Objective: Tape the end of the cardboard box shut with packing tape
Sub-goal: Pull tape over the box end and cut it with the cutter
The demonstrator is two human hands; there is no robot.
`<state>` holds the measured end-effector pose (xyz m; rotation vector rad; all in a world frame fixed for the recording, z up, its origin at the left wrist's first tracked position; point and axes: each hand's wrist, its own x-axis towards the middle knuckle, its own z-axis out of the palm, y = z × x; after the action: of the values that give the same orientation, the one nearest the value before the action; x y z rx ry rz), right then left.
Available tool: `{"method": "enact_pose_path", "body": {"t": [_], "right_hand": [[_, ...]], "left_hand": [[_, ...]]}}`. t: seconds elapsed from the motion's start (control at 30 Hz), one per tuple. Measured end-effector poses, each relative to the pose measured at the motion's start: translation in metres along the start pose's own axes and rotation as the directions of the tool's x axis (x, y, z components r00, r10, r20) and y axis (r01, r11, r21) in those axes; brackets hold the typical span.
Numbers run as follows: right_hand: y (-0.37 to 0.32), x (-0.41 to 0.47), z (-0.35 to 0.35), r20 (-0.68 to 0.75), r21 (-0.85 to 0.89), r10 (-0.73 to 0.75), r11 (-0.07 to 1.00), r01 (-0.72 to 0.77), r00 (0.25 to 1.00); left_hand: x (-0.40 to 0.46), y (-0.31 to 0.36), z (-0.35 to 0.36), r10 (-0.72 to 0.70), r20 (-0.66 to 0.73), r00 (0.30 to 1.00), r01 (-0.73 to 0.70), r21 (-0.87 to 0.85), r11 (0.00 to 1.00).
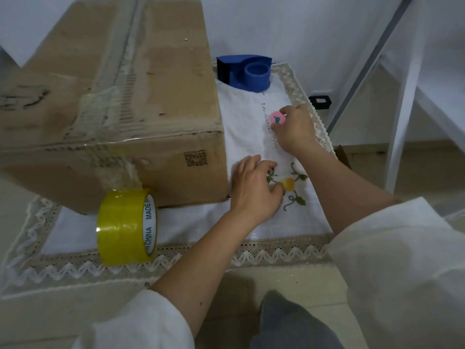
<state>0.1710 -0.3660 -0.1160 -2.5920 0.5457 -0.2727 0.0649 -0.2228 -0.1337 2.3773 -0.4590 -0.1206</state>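
Observation:
A large brown cardboard box (125, 96) lies on a white lace-edged cloth (251, 137), with old clear tape along its top seam and down its near end. A yellow roll of packing tape (125, 226) stands on edge in front of the box, a strip running from it up onto the near end. My left hand (254, 187) rests flat on the cloth just right of the box, fingers spread, holding nothing. My right hand (294, 127) lies farther back on the cloth, fingers closed on a small pink round object (277, 118).
A blue tape dispenser (245, 71) sits on the cloth behind my right hand, beside the box. A small black device (320, 102) lies on the floor past the cloth's right edge. White furniture legs stand at right. My knee is at the bottom.

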Motion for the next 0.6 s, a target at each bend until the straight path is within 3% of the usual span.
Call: {"method": "enact_pose_path", "body": {"t": [0.3, 0.47, 0.6], "right_hand": [[-0.018, -0.056, -0.022, -0.084, 0.48, 0.088, 0.876, -0.037, 0.993], [-0.054, -0.115, -0.051, -0.231, 0.691, 0.008, 0.705, 0.158, 0.973], [-0.081, -0.166, -0.067, -0.475, 0.717, -0.118, 0.522, 0.461, 0.872]], "left_hand": [[-0.035, 0.01, -0.024, 0.028, -0.1, 0.995, -0.045, -0.176, 0.983], [-0.071, 0.026, -0.056, 0.051, -0.29, 0.956, -0.15, -0.333, 0.931], [-0.105, 0.027, -0.095, 0.024, -0.559, 0.829, -0.278, -0.374, 0.885]]}}
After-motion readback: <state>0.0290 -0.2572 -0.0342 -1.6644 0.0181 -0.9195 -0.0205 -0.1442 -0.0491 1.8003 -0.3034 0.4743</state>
